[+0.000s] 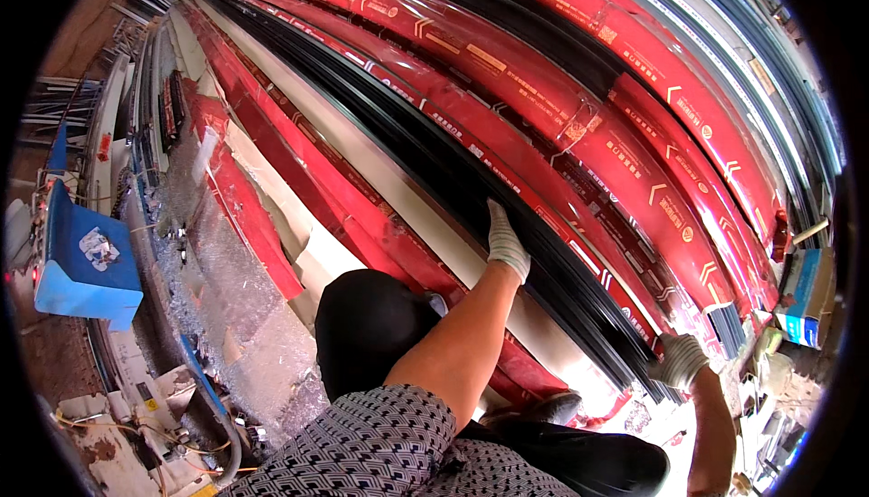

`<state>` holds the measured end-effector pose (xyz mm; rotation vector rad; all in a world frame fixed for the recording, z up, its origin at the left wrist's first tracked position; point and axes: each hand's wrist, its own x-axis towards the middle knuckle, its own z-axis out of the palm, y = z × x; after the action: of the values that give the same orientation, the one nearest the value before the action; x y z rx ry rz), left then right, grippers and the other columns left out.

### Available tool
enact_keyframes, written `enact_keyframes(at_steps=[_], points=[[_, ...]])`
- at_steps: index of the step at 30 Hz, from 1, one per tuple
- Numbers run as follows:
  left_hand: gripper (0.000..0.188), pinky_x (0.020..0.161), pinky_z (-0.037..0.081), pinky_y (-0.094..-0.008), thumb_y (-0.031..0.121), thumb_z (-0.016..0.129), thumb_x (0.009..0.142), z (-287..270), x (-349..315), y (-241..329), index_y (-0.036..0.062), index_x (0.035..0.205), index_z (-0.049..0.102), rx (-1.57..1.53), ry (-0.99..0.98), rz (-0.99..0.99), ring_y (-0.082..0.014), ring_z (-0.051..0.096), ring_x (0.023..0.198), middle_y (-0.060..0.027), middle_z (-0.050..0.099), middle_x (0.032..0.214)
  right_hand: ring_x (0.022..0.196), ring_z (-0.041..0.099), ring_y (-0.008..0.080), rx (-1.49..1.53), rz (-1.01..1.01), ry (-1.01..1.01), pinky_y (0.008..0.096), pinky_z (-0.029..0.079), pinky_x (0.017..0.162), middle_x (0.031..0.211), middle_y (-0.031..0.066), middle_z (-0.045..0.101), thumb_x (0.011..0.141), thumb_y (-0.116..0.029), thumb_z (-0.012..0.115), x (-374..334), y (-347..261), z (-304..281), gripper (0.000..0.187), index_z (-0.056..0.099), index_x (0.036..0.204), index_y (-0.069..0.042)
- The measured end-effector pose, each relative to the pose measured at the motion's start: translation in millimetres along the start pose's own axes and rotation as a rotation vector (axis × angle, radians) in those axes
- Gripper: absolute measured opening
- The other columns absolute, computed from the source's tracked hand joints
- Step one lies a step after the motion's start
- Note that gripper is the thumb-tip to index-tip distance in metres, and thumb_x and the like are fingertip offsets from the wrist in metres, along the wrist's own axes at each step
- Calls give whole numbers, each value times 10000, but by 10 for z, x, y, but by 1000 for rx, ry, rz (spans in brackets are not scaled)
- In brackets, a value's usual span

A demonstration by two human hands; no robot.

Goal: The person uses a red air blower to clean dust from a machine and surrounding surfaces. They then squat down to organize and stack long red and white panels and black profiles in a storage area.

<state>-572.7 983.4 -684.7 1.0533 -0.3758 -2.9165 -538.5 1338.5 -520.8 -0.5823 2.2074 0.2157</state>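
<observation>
A long bundle of black ribbed metal profiles (407, 148) runs from the far left down toward the near right. My left hand (507, 242), in a white knit glove, lies on the bundle around its nearer half. Its visible fingers are stretched along the profiles, pointing away from me. Further right, my right hand (681, 361), gloved alike, has its fingers bent round the profiles close to their near ends. Where those fingertips rest is partly hidden. Beside the bundle lie profiles in red printed wrapping (489, 139), and a pale board-like strip (412, 196) runs along its left side.
More red-wrapped packs (670, 207) and grey profiles (751, 81) fill the right. A blue bin-like holder (86, 257) stands at the left, near a dusty grey surface (262, 334). A blue-and-tan box (804, 298) is at the far right. My dark-clad knee (367, 325) is close to the stack.
</observation>
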Motion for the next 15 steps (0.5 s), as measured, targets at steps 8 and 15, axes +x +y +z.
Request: enact_keyframes(at_steps=[8,15], points=[[747,1064,385,-545,729,409,878,873,-270,141,196,1397,472,-296,-467,-119,-333,462,1271,-65,477,1430,705,666,391,139,157,126,450,524,705,693,244,642,666,-300,665,-610,-14,-784,339,641,841,-10],[704,1019,436,-543,696,470,876,1404,-431,120,196,1371,495,-335,-461,-129,-310,507,1232,-55,527,1381,821,669,304,520,277,639,383,527,746,862,192,668,639,-124,717,-1262,249,-566,439,620,1042,22]])
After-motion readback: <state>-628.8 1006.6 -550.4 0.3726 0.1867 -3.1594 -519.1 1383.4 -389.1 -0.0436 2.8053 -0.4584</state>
